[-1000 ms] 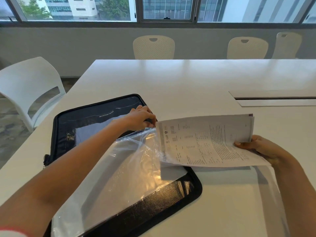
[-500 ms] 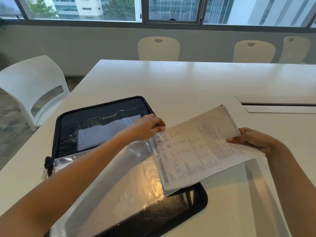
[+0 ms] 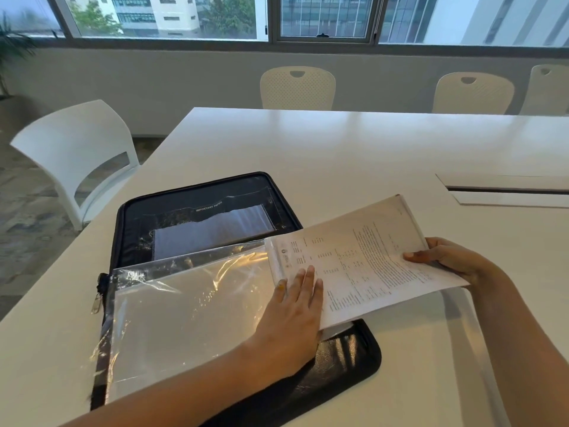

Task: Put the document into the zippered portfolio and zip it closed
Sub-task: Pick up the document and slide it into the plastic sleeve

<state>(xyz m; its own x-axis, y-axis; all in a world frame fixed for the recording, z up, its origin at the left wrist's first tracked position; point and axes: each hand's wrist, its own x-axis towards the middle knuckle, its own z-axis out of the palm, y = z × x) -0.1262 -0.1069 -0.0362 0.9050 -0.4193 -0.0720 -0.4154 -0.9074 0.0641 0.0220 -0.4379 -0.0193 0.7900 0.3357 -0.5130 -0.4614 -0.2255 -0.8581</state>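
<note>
The black zippered portfolio (image 3: 197,208) lies open on the white table (image 3: 308,143), with a clear plastic sleeve (image 3: 184,306) spread across its near half. The printed document (image 3: 369,260) juts out to the right, its left edge at the sleeve's opening. My left hand (image 3: 295,306) rests flat, fingers spread, on the sleeve's right edge and the paper's near corner. My right hand (image 3: 446,260) pinches the document's right edge. A metal zipper pull (image 3: 96,303) hangs at the portfolio's left side.
A white chair (image 3: 80,155) stands at the table's left. Several cream chairs (image 3: 297,87) line the far side under the windows. A cable slot with a raised lid (image 3: 505,189) sits in the table at the right.
My left hand let go of the sleeve's upper corner and came down flat on its right edge. The document has slid further left toward the sleeve, and the sleeve lies flatter.
</note>
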